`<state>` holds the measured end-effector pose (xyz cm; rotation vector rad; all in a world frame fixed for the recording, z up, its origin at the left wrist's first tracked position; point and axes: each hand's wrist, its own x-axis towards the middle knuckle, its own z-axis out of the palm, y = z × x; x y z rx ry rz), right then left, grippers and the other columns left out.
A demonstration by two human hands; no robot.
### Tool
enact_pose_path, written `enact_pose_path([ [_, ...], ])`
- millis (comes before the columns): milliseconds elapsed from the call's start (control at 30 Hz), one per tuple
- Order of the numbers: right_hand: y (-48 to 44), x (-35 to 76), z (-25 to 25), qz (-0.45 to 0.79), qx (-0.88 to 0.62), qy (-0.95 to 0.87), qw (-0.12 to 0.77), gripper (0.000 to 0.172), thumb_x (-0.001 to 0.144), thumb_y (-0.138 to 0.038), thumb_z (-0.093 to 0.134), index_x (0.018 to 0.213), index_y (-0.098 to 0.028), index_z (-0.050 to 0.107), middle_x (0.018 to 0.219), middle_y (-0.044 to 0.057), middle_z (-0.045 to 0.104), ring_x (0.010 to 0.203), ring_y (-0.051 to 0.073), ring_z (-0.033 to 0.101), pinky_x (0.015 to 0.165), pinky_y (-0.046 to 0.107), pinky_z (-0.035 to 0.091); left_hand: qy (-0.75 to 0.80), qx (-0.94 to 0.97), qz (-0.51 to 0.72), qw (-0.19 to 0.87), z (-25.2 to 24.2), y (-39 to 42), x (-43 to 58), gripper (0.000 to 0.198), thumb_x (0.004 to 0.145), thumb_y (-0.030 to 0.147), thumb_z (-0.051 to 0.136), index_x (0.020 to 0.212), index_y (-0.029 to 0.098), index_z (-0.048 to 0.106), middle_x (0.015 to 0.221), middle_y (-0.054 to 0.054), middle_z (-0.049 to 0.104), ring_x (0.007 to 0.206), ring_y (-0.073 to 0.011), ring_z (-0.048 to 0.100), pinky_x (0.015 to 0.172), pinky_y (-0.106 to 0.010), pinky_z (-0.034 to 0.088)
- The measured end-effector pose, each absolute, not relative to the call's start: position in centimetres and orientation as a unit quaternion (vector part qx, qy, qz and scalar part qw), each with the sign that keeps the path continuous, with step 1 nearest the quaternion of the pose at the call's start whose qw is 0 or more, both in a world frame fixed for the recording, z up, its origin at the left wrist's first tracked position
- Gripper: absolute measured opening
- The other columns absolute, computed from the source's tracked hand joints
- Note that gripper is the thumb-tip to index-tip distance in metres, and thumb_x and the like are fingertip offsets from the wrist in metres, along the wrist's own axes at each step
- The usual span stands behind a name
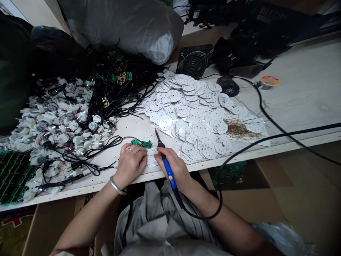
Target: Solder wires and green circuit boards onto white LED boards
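My right hand [173, 166] is closed around a blue-handled soldering iron [168, 170]; its metal tip points up and away at about the table's front middle. My left hand [131, 163], with a silver bangle on the wrist, rests with curled fingers on a round white LED board [152, 157] at the table's front edge. Just beyond the fingers lies a small green circuit board [141, 143] with thin wires. The iron's black cord [239, 151] loops off to the right.
A big heap of round white LED boards [194, 110] covers the middle. White lamp bases with wires [58, 124] pile at left beside tangled black cables [117, 92]. A small fan [193, 62], a solder spool [269, 81] and a grey sack [133, 25] sit behind.
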<state>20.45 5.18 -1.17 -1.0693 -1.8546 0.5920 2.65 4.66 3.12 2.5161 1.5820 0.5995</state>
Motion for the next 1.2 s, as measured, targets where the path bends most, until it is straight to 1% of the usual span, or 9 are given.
enact_pose_path([
  [133, 4.6, 21.0, -1.3, 0.32, -0.419, -0.693, 0.492, 0.024, 0.094, -0.029, 0.05, 0.117, -0.024, 0.051, 0.1, 0.006, 0.068, 0.087, 0.016, 0.071, 0.08, 0.029, 0.058, 0.518, 0.831, 0.199, 0.036, 2.5, 4.5, 2.4, 0.013, 0.088, 0.017, 0.053, 0.084, 0.019, 0.065, 0.093, -0.003, 0.073, 0.086, -0.0177, 0.065, 0.096, -0.045, 0.037],
  [200, 4.1, 21.9, -1.3, 0.331, -0.404, -0.67, 0.528, 0.025, 0.094, -0.032, 0.047, 0.118, -0.024, 0.052, 0.094, 0.005, 0.071, 0.084, 0.018, 0.071, 0.079, 0.032, 0.059, 0.519, 0.83, 0.204, 0.027, 2.3, 4.4, 2.4, 0.012, 0.088, 0.017, 0.053, 0.084, 0.019, 0.064, 0.093, -0.003, 0.073, 0.087, -0.0178, 0.065, 0.098, -0.046, 0.035],
  [300, 3.3, 23.4, -1.1, 0.284, -0.362, -0.653, 0.601, 0.03, 0.096, -0.038, 0.04, 0.115, -0.023, 0.058, 0.074, 0.003, 0.069, 0.066, 0.018, 0.069, 0.064, 0.034, 0.059, 0.517, 0.83, 0.21, 0.019, 2.2, 4.3, 2.4, 0.012, 0.088, 0.016, 0.053, 0.085, 0.019, 0.064, 0.091, -0.002, 0.073, 0.086, -0.0172, 0.066, 0.1, -0.047, 0.033],
  [367, 2.8, 24.2, -0.7, 0.251, -0.34, -0.659, 0.622, 0.033, 0.096, -0.04, 0.039, 0.11, -0.024, 0.063, 0.069, 0.002, 0.067, 0.059, 0.017, 0.065, 0.056, 0.033, 0.056, 0.513, 0.831, 0.214, 0.011, 2.2, 4.3, 2.5, 0.012, 0.089, 0.016, 0.052, 0.084, 0.019, 0.063, 0.09, -0.002, 0.073, 0.085, -0.0168, 0.066, 0.101, -0.047, 0.033],
  [500, 2.1, 24.5, 0.7, 0.239, -0.412, -0.684, 0.552, 0.022, 0.092, -0.029, 0.047, 0.093, -0.025, 0.069, 0.07, 0.002, 0.07, 0.061, 0.017, 0.067, 0.057, 0.031, 0.057, 0.51, 0.834, 0.211, 0.002, 2.2, 4.3, 2.5, 0.012, 0.088, 0.016, 0.053, 0.085, 0.019, 0.063, 0.09, -0.001, 0.073, 0.084, -0.0167, 0.066, 0.101, -0.047, 0.033],
  [633, 1.8, 23.7, 1.4, 0.274, -0.472, -0.679, 0.491, 0.023, 0.092, -0.029, 0.048, 0.084, -0.024, 0.069, 0.066, 0.001, 0.07, 0.059, 0.017, 0.068, 0.059, 0.029, 0.059, 0.505, 0.836, 0.212, -0.015, 2.1, 4.2, 2.7, 0.013, 0.088, 0.016, 0.053, 0.082, 0.019, 0.064, 0.088, -0.001, 0.073, 0.083, -0.0168, 0.066, 0.101, -0.046, 0.034],
  [833, 2.1, 22.7, 1.2, 0.295, -0.495, -0.654, 0.491, 0.026, 0.093, -0.031, 0.046, 0.083, -0.022, 0.068, 0.056, 0.0, 0.067, 0.056, 0.017, 0.068, 0.059, 0.028, 0.058, 0.5, 0.838, 0.213, -0.035, 2.1, 4.3, 2.8, 0.014, 0.088, 0.014, 0.053, 0.081, 0.018, 0.063, 0.085, 0.0, 0.072, 0.08, -0.0164, 0.065, 0.1, -0.045, 0.035],
  [1033, 2.2, 22.6, 2.0, 0.293, -0.485, -0.672, 0.477, 0.025, 0.092, -0.028, 0.047, 0.083, -0.02, 0.069, 0.046, -0.004, 0.058, 0.04, 0.012, 0.058, 0.052, 0.025, 0.053, 0.499, 0.84, 0.21, -0.041, 2.2, 4.4, 2.8, 0.014, 0.088, 0.015, 0.052, 0.08, 0.018, 0.063, 0.085, 0.0, 0.072, 0.08, -0.0161, 0.065, 0.101, -0.044, 0.035],
  [1200, 2.2, 22.3, 1.7, 0.302, -0.492, -0.654, 0.488, 0.027, 0.093, -0.031, 0.047, 0.082, -0.021, 0.07, 0.046, -0.004, 0.058, 0.046, 0.013, 0.061, 0.054, 0.025, 0.053, 0.501, 0.839, 0.208, -0.039, 2.1, 4.3, 2.8, 0.015, 0.088, 0.015, 0.052, 0.08, 0.018, 0.063, 0.085, 0.0, 0.072, 0.08, -0.0162, 0.065, 0.102, -0.044, 0.034],
])
